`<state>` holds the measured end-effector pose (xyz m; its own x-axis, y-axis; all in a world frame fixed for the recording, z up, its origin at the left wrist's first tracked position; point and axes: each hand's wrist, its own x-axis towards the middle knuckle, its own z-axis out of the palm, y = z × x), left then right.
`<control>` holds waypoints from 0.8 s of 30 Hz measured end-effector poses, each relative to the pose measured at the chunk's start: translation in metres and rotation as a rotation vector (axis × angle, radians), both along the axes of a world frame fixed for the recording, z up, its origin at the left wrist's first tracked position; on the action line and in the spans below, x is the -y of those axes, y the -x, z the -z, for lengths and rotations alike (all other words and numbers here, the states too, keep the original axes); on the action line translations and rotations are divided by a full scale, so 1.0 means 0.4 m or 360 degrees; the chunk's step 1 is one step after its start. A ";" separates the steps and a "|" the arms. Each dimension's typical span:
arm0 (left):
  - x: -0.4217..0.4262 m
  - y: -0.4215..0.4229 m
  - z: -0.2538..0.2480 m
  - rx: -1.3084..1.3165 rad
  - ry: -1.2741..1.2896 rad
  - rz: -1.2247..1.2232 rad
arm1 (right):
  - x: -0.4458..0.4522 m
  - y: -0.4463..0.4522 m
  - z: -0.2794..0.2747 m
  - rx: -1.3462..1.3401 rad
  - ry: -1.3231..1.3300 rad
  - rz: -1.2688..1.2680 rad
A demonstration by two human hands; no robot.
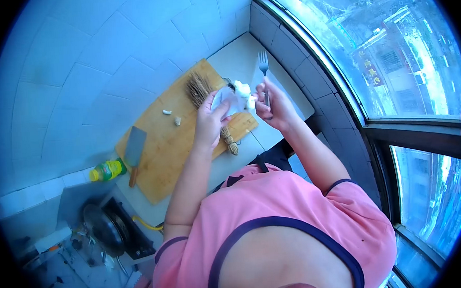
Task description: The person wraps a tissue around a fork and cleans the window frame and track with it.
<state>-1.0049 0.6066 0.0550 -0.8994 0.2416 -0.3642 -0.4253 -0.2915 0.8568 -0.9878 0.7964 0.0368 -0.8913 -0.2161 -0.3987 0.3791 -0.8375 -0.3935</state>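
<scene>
My left hand (214, 119) is closed on a pale, round, flat thing (227, 101), possibly a small dish; its kind is not clear. In my right hand (274, 104) is a metal fork (263, 64), gripped by the handle with its tines pointing up and away from me. Small white lumps (242, 88) show between the two hands; what supports them I cannot tell. Behind and below my left hand lies a bundle of dry straw-like stalks (199, 86), its tied end (229, 140) showing on the near side. It rests across a wooden cutting board (163, 147).
On the board's left edge lies a cleaver (135, 146). Two small pale pieces (167, 112) sit mid-board. A yellow-green bottle (108, 170) stands by the wall. At lower left, a dark wok (103, 223) is near a stove. A window (382, 52) borders the right side.
</scene>
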 end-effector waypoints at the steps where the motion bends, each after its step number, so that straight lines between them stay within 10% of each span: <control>1: -0.003 0.008 -0.003 0.0052 -0.0147 0.0046 | -0.009 0.010 0.034 0.0111 0.0052 -0.0179; 10: -0.032 0.050 0.002 0.0176 -0.0051 -0.0026 | -0.063 0.040 0.042 0.0210 0.0212 -0.0440; 24: -0.210 0.014 0.105 0.0022 0.0243 0.0051 | -0.142 0.040 0.069 -0.0527 -0.2281 0.0417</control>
<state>-1.0105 0.6905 0.0129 -0.8867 0.2109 -0.4115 -0.4446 -0.1442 0.8841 -1.0038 0.8533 0.0091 -0.9320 0.3500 0.0943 0.0146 0.2964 -0.9549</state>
